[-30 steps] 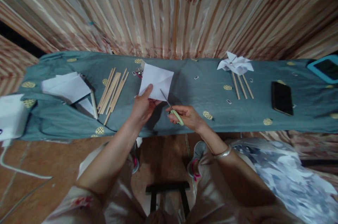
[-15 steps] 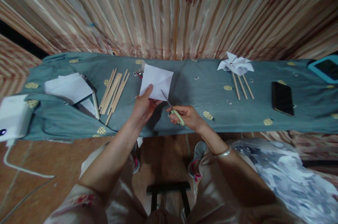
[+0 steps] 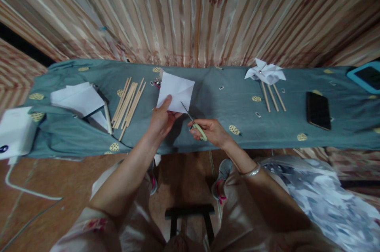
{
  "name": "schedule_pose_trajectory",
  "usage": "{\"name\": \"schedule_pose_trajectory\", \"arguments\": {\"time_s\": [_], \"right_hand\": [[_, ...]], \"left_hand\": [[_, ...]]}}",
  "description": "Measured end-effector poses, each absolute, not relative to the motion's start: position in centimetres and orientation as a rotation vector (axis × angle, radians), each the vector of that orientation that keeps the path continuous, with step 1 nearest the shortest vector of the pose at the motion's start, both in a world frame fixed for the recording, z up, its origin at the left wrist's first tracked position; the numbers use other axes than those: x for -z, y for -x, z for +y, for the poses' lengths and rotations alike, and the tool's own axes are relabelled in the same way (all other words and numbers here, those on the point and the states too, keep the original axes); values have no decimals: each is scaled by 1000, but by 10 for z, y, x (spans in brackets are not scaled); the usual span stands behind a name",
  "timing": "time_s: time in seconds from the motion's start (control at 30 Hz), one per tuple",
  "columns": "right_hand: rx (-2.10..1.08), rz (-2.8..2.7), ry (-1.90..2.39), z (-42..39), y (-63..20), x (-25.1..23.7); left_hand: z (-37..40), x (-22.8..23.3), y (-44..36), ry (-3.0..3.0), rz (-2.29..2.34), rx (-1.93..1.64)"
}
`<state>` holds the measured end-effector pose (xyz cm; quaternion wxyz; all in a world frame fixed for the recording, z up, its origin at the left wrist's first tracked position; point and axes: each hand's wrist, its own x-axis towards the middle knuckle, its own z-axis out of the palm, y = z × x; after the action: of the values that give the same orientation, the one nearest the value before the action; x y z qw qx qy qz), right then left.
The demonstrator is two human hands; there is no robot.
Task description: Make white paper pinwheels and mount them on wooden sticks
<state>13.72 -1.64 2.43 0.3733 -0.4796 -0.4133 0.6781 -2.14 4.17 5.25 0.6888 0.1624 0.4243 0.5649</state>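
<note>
A square sheet of white paper (image 3: 177,89) with faint crease lines is held above the table by my left hand (image 3: 163,118), thumb on top and fingers underneath. In my right hand (image 3: 211,130) is a pair of scissors (image 3: 199,130) with pale green handles. The dark blades reach over the paper's lower right corner, pointing toward its middle; one blade shows on top. Behind the paper's left edge, a small cluster of shiny pins or beads (image 3: 157,82) is partly hidden.
Wooden sticks (image 3: 128,103) and folded white papers (image 3: 77,99) lie to the left, near a white box-shaped device (image 3: 15,131) with a cable. On the right are paper pinwheels (image 3: 265,73) on sticks, a black phone (image 3: 318,110) and a blue-framed device (image 3: 365,78). A patterned curtain (image 3: 184,14) hangs behind.
Almost nothing differs. Both hands, the paper and the scissors keep the same position; the view has shifted very slightly.
</note>
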Motion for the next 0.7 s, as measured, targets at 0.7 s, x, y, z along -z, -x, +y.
{"name": "schedule_pose_trajectory", "arguments": {"time_s": [0.7], "right_hand": [[-1703,-1029,1234,-16,-137,-24]], "left_hand": [[39,-44,18,-381,938,-1242]]}}
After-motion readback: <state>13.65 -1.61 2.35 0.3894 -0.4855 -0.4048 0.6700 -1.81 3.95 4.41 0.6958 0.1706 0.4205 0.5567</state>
